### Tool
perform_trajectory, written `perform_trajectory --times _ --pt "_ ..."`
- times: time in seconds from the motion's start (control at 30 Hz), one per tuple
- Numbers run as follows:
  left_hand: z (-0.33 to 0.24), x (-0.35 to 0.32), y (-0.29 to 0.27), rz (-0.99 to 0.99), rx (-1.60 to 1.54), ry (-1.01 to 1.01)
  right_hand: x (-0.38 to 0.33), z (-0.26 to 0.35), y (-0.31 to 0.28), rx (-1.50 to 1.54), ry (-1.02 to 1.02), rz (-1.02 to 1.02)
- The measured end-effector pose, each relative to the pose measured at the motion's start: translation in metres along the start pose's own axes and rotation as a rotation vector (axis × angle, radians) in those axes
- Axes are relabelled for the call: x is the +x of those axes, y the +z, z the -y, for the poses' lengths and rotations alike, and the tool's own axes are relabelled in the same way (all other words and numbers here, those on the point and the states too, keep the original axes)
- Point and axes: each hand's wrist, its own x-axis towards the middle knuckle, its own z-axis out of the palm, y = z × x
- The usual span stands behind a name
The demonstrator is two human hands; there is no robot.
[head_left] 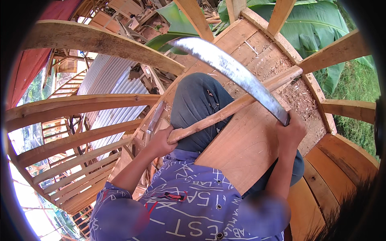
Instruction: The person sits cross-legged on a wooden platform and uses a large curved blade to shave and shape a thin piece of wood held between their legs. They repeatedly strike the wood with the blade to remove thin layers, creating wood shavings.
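Left hand: my left hand [161, 140] is closed around the near end of a long wooden stick [237, 104], thumb over the top, fingers wrapped under.
Right hand: my right hand [290, 130] is shut tight around the handle of a machete [235, 74]; the handle itself is hidden inside my fist.
Stick: it runs from my left hand up and away across my knee [197, 104], its far end lying on the plank floor [245, 144] beyond my right hand. It looks stiff and fairly light, rough-barked, so I judge it grips well near the end where I have it.
Blade: it rises from my right fist and curves leftward above the stick, crossing over it, not touching that I can tell. I judge it heavy toward the tip, hard and sharp; only the handle is safe to hold.
Beyond: wood chips [297, 96] lie past my right hand; curved wooden ribs [80, 106] stand out past my left.
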Motion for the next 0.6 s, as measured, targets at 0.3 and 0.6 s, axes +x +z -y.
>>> perform_trajectory --times 0.3,0.6 --pt "0.000 0.000 0.003 -0.026 0.017 0.008 -0.001 -0.036 0.000 -0.106 0.267 -0.056" --pt "0.006 -0.002 0.006 -0.041 0.003 0.032 0.003 -0.024 -0.004 -0.071 0.169 -0.082"
